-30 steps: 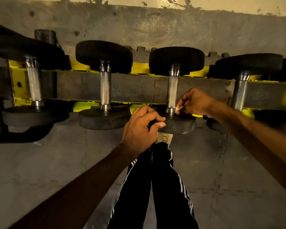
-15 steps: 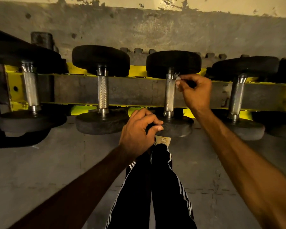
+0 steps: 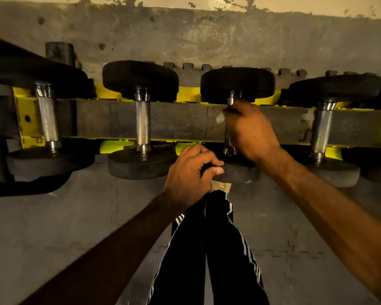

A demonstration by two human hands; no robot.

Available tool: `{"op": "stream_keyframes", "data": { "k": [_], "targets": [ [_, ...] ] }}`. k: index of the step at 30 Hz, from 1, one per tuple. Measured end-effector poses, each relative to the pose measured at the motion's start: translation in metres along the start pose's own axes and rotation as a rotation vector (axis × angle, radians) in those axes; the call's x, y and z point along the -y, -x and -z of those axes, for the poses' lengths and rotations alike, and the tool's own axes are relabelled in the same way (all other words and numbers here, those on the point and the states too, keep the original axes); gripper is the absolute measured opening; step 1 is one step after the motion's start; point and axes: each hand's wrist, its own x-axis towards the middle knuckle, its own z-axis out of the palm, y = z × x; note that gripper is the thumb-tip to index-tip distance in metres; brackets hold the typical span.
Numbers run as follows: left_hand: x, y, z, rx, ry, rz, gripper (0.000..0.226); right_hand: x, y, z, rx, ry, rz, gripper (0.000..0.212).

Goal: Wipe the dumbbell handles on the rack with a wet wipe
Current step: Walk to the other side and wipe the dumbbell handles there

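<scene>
Plainly dealing with something heavy and rigid: third dumbbell [image 3: 237, 83] from the left, lying across the yellow rack [image 3: 188, 94] with its knurled steel handle [image 3: 228, 146] bridging the two rails. Unlikely to shift under a wipe, but could roll a little on its round heads, so better steadied at a rubber end than at the bar. Doing just that with the left hand [image 3: 189, 175]: fingers curled over the rim of the near head [image 3: 240, 172], thumb pressed against its edge. Wrapping the handle's upper stretch with the right hand [image 3: 251, 133], blurred, fingers closed round the bar and clamping a wet wipe [image 3: 220, 118] against it, one pale corner poking out on the left. Expect that wipe to be thin, limp and damp, prone to bunching or snagging on the knurling unless held flat under the fingers.
</scene>
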Motion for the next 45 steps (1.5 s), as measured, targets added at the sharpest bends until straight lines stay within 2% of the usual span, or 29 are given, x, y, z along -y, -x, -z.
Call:
{"op": "stream_keyframes", "data": {
  "k": [2, 4, 9, 11, 14, 17, 19, 22, 25, 27, 30, 33, 35, 39, 42, 45],
  "targets": [
    [0.002, 0.001, 0.001, 0.006, -0.007, 0.007, 0.016, 0.013, 0.009, 0.003, 0.267, 0.196, 0.123, 0.026],
    [0.004, 0.002, 0.001, -0.009, -0.005, 0.001, 0.016, 0.023, 0.01, 0.011, 0.394, 0.269, 0.142, 0.025],
    [0.001, 0.004, -0.002, -0.041, 0.015, 0.012, 0.014, 0.045, -0.021, 0.022, 0.244, 0.548, 0.03, 0.022],
    [0.0, 0.002, -0.004, -0.051, 0.028, 0.019, 0.011, 0.049, -0.026, 0.019, 0.291, 0.563, 0.048, 0.024],
    [0.002, -0.001, -0.006, -0.045, 0.035, 0.019, 0.008, 0.045, -0.021, 0.016, 0.433, 0.492, 0.199, 0.024],
    [0.005, 0.001, -0.004, -0.035, 0.024, 0.03, 0.009, 0.028, -0.008, 0.021, 0.434, 0.264, 0.227, 0.023],
    [0.005, 0.002, -0.002, -0.02, 0.014, 0.055, 0.01, 0.009, 0.005, 0.021, 0.295, 0.055, 0.104, 0.021],
    [0.001, 0.004, 0.002, -0.009, -0.004, 0.113, 0.017, -0.005, 0.03, 0.014, 0.087, -0.319, -0.244, 0.013],
    [-0.014, 0.004, 0.007, -0.027, -0.043, 0.115, 0.033, 0.006, 0.054, 0.014, 0.017, -0.955, -0.674, 0.019],
    [-0.03, 0.0, 0.009, -0.012, -0.062, 0.072, 0.047, 0.01, 0.066, 0.021, -0.024, -1.175, -0.789, 0.018],
    [-0.054, -0.012, 0.006, 0.041, -0.036, 0.003, 0.067, 0.006, 0.081, 0.041, -0.063, -1.347, -0.808, 0.012],
    [-0.07, -0.024, -0.001, 0.06, 0.042, -0.05, 0.073, -0.005, 0.093, 0.053, -0.051, -1.468, -0.779, 0.013],
    [-0.079, -0.03, -0.006, 0.046, 0.066, -0.087, 0.066, -0.012, 0.099, 0.061, -0.033, -1.505, -0.762, 0.014],
    [-0.106, -0.045, -0.02, 0.012, 0.072, -0.141, 0.035, -0.032, 0.11, 0.08, -0.071, -1.5, -0.755, 0.025],
    [-0.134, -0.051, -0.049, -0.016, 0.1, -0.07, 0.023, -0.059, 0.127, 0.095, -0.07, -1.495, -0.678, 0.03],
    [-0.16, -0.049, -0.091, -0.022, 0.182, 0.08, 0.016, -0.094, 0.153, 0.106, -0.014, -1.606, -0.645, 0.028]
  ]
}}
